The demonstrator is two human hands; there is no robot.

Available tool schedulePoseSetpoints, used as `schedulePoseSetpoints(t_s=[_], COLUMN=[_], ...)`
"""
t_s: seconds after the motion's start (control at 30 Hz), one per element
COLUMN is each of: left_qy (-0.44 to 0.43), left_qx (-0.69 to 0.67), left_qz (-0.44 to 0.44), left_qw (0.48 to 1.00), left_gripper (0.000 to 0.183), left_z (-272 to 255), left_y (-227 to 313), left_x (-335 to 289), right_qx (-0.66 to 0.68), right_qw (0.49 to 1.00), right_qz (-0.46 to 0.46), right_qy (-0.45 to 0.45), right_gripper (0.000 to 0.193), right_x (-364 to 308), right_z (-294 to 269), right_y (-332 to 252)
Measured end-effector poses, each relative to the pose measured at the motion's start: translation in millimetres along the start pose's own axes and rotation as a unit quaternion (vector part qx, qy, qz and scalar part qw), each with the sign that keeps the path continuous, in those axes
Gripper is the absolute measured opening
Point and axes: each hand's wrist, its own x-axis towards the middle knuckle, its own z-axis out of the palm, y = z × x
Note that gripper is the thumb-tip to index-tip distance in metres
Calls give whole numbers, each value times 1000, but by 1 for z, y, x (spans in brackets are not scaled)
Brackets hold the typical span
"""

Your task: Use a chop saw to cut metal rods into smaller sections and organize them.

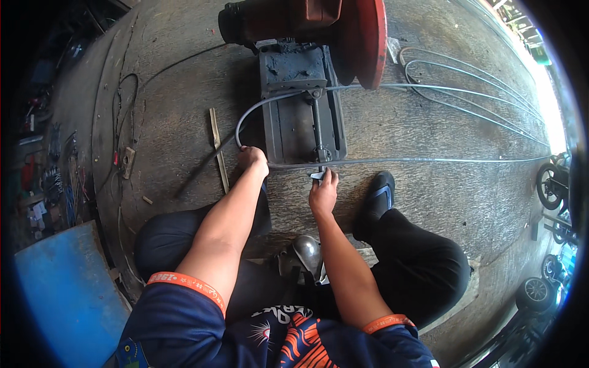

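Note:
A cut-off saw with a red blade guard [372, 43] stands in front of me on a dark metal base [285, 144]. A long grey cable or thin bendable tube [392, 161] curves in a loop at the saw's left side. One run of it passes through the vise area and under the guard; the other crosses the near end of the base. My left hand [253, 159] is closed around the cable at the near side of the bend. My right hand [324, 192] pinches the small handle [318, 176] at the near end of the saw's vise screw [318, 122].
More looped cable [466, 67] stretches away to the right. A thin wooden strip [218, 147] lies left of the base, and a power cord [178, 61] runs off left. Beside my left leg is a blue panel [67, 294]. A rounded metal object [308, 251] sits between my legs. Motorbike wheels [548, 184] stand far right.

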Motion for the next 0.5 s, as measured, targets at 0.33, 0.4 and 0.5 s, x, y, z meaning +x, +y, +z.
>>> schedulePoseSetpoints(t_s=[0.33,0.4,0.5], left_qy=[-9,-11,-13], left_qx=[-23,-2,-40], left_qz=[31,33,27], left_qw=[999,999,999], left_gripper=[55,55,45], left_z=[-19,-14,-6], left_y=[14,12,4], left_x=[-42,-37,-22], right_qx=[-25,19,3], right_qw=[999,992,998], right_qz=[5,79,33], right_qy=[-34,-101,-62], right_gripper=[70,73,71], right_x=[1,3,5], right_z=[-10,-16,-23], right_y=[0,2,2])
